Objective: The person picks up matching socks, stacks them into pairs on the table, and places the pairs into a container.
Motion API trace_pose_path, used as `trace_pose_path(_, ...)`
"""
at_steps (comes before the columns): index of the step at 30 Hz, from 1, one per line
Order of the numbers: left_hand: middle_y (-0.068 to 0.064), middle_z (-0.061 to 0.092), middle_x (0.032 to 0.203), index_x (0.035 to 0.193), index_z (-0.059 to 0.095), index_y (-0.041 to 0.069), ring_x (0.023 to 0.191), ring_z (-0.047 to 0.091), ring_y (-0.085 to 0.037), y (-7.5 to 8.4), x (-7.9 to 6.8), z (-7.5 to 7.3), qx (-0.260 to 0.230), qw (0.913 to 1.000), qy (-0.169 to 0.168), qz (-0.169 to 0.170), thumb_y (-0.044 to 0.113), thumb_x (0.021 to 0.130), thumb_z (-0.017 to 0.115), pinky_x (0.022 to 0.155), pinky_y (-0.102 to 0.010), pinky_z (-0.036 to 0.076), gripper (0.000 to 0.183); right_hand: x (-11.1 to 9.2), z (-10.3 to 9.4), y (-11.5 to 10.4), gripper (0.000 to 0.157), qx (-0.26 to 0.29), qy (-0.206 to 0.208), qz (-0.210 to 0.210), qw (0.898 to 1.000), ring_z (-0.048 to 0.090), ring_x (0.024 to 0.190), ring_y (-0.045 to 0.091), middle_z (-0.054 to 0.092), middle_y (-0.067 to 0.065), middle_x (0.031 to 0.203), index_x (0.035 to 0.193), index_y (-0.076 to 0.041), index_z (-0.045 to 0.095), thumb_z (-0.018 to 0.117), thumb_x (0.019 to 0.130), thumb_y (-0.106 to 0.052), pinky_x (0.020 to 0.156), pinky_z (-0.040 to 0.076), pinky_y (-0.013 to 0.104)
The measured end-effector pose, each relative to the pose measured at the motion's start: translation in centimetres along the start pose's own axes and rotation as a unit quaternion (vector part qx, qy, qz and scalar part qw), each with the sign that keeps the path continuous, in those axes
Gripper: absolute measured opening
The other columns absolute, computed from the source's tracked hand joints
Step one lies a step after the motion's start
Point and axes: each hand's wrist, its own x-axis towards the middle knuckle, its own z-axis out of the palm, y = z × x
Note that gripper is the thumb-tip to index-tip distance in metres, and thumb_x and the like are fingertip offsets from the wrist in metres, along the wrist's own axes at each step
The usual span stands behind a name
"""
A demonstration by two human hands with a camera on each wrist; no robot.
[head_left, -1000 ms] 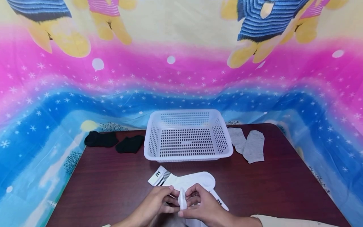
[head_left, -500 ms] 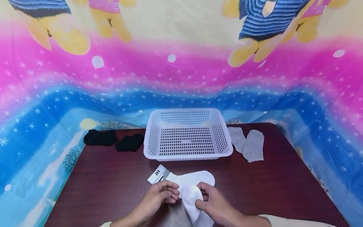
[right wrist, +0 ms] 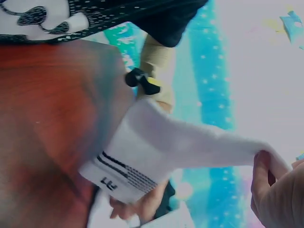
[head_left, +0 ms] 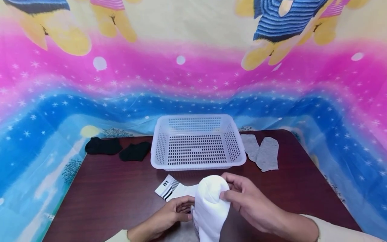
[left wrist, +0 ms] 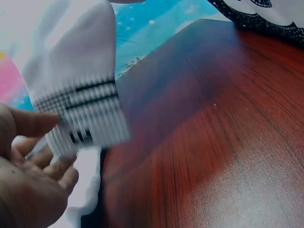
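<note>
A white crew sock (head_left: 211, 208) with dark stripes and a logo at its cuff hangs in front of me. My right hand (head_left: 249, 201) pinches it by the toe end, between thumb and fingers. My left hand (head_left: 173, 213) is beside the lower part, fingers loosely bent. In the left wrist view its thumb and fingertips (left wrist: 69, 178) are right at the edge of the striped cuff (left wrist: 88, 114). A matching white sock (head_left: 167, 188) lies on the table, partly hidden behind the raised one and the left hand.
A white perforated plastic basket (head_left: 198, 167) stands at the back middle of the dark red table (head_left: 115, 188). Two black socks (head_left: 104, 146) lie left of it, two grey socks (head_left: 268, 154) right of it. A patterned cloth (head_left: 193, 80) hangs behind the table.
From being held between both hands, the white sock has been lifted up and forward by the right hand. The left hand came off it, then moved back beside it.
</note>
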Motion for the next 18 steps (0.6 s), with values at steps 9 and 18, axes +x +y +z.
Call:
trace_pose_path(9, -0.002, 0.065, 0.105, 0.115, 0.056, -0.002, 0.095, 0.061, -0.009, -0.7, -1.3, -0.7, -0.119, 0.9909, -0.063, 0.007, -0.003, 0.089, 0.058, 0.084, -0.025, 0.052, 0.026, 0.0, -1.7, -1.6, 0.032, 0.037, 0.006, -0.017, 0.999, 0.063, 0.097, 0.015, 0.063, 0.008, 0.109, 0.125, 0.008, 0.043, 0.046, 0.094, 0.001, 0.085, 0.054, 0.028)
trace_pose_path(18, -0.008, 0.062, 0.118, 0.122, 0.05, 0.0, 0.106, 0.062, -0.018, -0.1, -4.1, -2.4, -0.178, 0.9834, -0.032, 0.008, 0.0, 0.098, 0.045, 0.088, -0.032, 0.053, 0.024, -0.6, -4.3, -0.8, 0.029, 0.029, 0.054, 0.032, 0.998, 0.064, 0.095, 0.015, 0.062, 0.006, 0.108, 0.124, 0.004, 0.045, 0.046, 0.096, -0.003, 0.083, 0.054, 0.027)
